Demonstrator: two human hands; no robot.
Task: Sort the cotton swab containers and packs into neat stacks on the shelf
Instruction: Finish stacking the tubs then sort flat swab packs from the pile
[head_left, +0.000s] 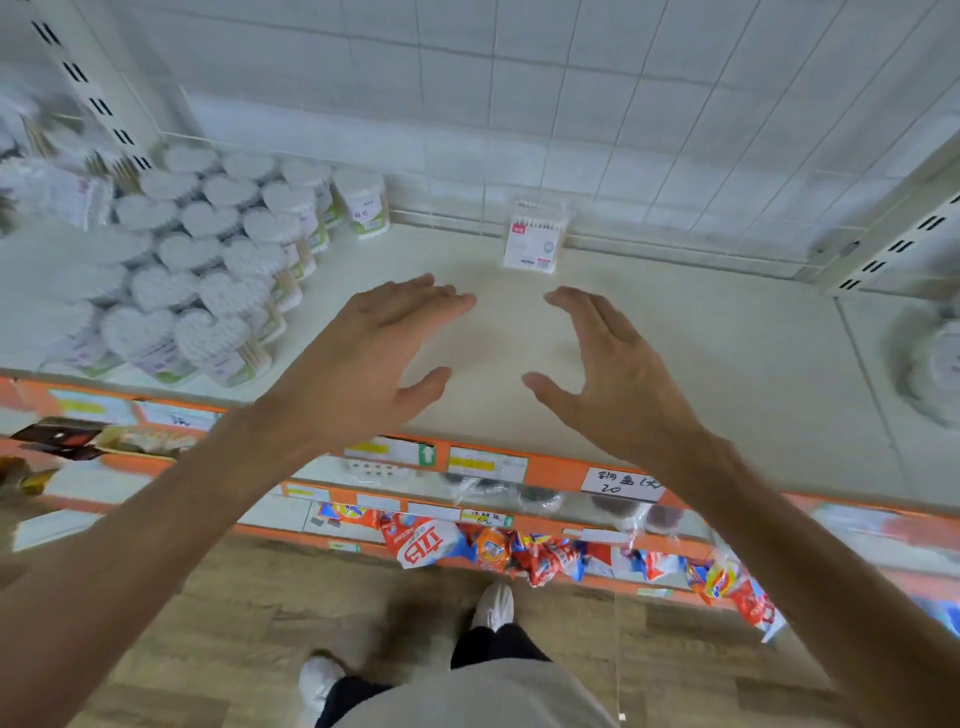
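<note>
A pale shelf (675, 364) with an orange price strip along its front runs before a white tiled wall (571, 104); wood-look floor (234, 623) lies below. Heart-shaped swab containers (208, 260) crowd its left side. One square pack (535, 236), apparently upright, stands at the back, beyond both hands. The left hand (374, 353) and right hand (608, 374) hover spread, holding nothing.

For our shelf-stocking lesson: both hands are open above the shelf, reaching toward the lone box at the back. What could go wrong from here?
1. The box stands upright alone near the back grid; a nudge from either hand might tip it.
2. The left hand is close to the heart-shaped tubs; a sideways sweep might topple the nearest ones.
</note>
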